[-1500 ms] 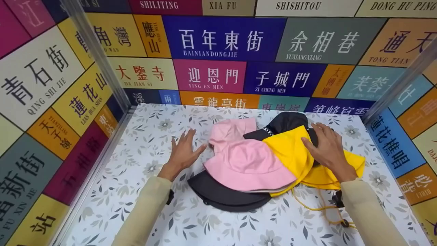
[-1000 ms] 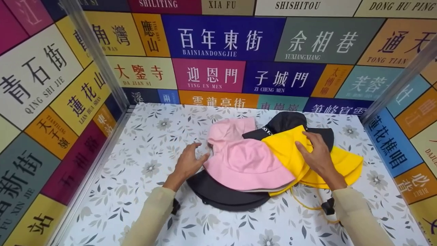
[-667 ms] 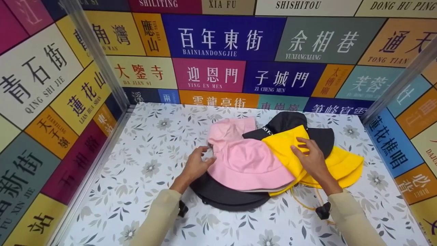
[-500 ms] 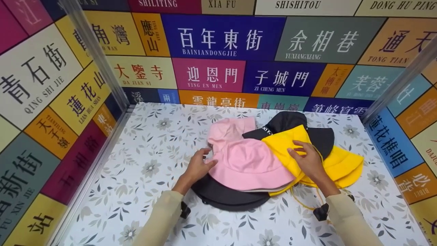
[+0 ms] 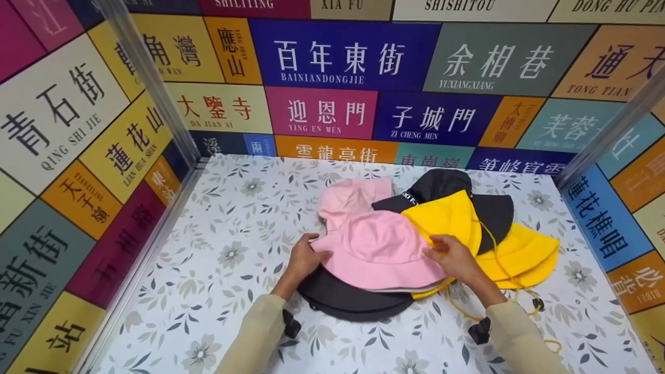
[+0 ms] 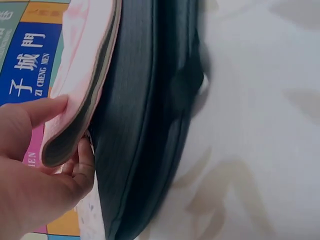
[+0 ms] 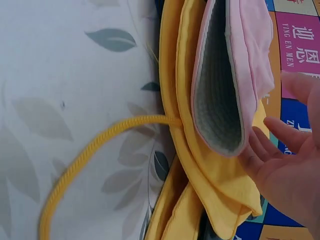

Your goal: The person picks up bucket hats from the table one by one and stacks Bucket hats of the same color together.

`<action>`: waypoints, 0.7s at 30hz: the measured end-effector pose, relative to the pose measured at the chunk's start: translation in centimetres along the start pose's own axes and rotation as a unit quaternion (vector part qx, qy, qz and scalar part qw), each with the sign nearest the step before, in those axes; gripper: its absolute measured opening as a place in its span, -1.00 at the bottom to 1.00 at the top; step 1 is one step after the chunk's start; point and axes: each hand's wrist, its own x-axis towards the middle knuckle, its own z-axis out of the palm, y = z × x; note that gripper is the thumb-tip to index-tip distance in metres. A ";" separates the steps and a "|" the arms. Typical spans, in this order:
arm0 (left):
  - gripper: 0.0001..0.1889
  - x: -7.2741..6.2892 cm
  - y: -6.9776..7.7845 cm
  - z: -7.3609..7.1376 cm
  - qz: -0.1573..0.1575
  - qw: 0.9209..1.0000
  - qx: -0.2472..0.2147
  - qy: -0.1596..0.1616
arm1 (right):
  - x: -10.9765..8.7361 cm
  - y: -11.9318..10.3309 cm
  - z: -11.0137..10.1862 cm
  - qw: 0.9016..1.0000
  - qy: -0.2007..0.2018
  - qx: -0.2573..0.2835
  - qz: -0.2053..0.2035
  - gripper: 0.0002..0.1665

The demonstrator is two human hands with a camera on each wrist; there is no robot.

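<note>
On top of a pile of hats lies a pink bucket hat (image 5: 384, 239). My left hand (image 5: 301, 259) pinches its left brim; in the left wrist view the thumb (image 6: 52, 107) presses the pink cloth while curled fingers sit beneath the grey-lined edge. My right hand (image 5: 460, 259) is at the right brim. In the right wrist view its lower fingers (image 7: 255, 155) touch the brim's edge, with the thumb side held apart. Under the pink hat are a black hat's brim (image 5: 353, 301) and a yellow hat (image 5: 441, 218).
Behind lie another pink hat (image 5: 353, 197) and a black cap (image 5: 441, 184) with white lettering. More yellow brim (image 5: 530, 254) spreads right, its cord (image 5: 462, 311) trailing over the flowered tabletop (image 5: 234, 218). Sign-printed walls (image 5: 343, 57) enclose the back and sides.
My right hand has moved left and down from the black cap and yellow hat to the pink brim. My left hand has come right and down and taken hold of the left brim.
</note>
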 end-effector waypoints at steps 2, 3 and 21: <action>-0.40 0.0 0.0 0.2 -0.013 1.000 -0.020 0.011 | 0.0 0.0 0.3 1.000 0.000 -0.008 0.000 -0.38; -0.41 0.0 -0.1 0.3 -0.019 0.999 -0.031 0.017 | 0.0 0.0 0.4 1.000 -0.002 -0.013 -0.003 -0.38; -0.60 -1.5 -0.8 2.4 -0.107 0.950 -0.291 -0.035 | 0.2 0.0 1.3 1.000 0.000 -0.006 0.017 -0.45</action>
